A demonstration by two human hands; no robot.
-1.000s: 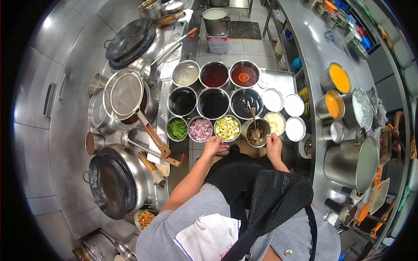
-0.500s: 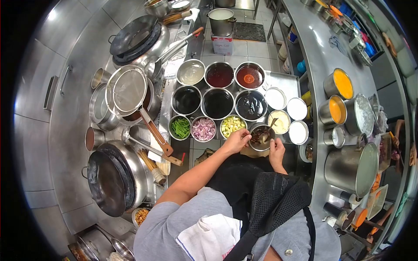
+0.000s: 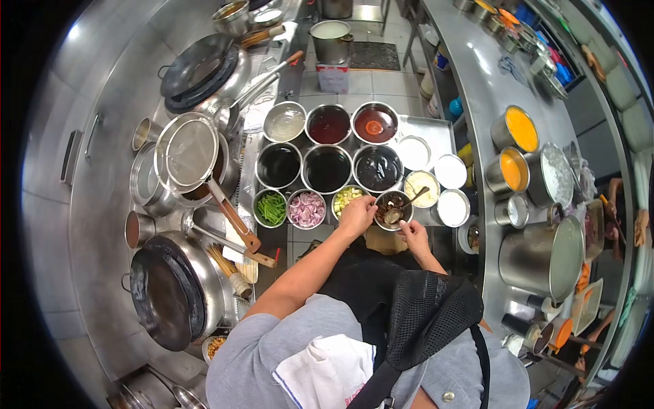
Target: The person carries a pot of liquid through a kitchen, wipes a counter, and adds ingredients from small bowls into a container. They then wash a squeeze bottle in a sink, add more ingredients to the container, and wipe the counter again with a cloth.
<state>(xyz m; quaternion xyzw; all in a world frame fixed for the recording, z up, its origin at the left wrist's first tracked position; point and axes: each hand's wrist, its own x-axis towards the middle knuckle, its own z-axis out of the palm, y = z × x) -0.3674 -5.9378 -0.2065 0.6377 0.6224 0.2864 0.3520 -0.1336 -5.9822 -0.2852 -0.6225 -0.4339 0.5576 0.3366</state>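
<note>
A small steel pot (image 3: pixel 385 225) holds dark brown pieces and a metal spoon (image 3: pixel 413 196), whose handle leans over the rim toward the upper right. My left hand (image 3: pixel 357 217) grips this pot's left rim with thumb and fingers, partly covering a pot of chopped yellow-green pieces (image 3: pixel 346 196). On the lower right rim, the fingers of my right hand (image 3: pixel 414 236) are closed around the edge. Farther left stand pots of sliced red onion (image 3: pixel 306 209) and cut green vegetable (image 3: pixel 270 207). A pot of pale paste (image 3: pixel 422 189) sits just right of the spoon.
Behind are several larger pots of dark liquid (image 3: pixel 327 168) and one of reddish liquid (image 3: pixel 375 123). White-filled containers (image 3: pixel 453 207) stand at right. Woks (image 3: pixel 163 293) and a long-handled strainer (image 3: pixel 187 150) occupy the left; a steel counter (image 3: pixel 470 68) with pots runs along the right.
Both hands have shifted the steel pot slightly forward, closer in line with the vegetable pots. The spoon handle now leans more to the right. The whole view has moved a little.
</note>
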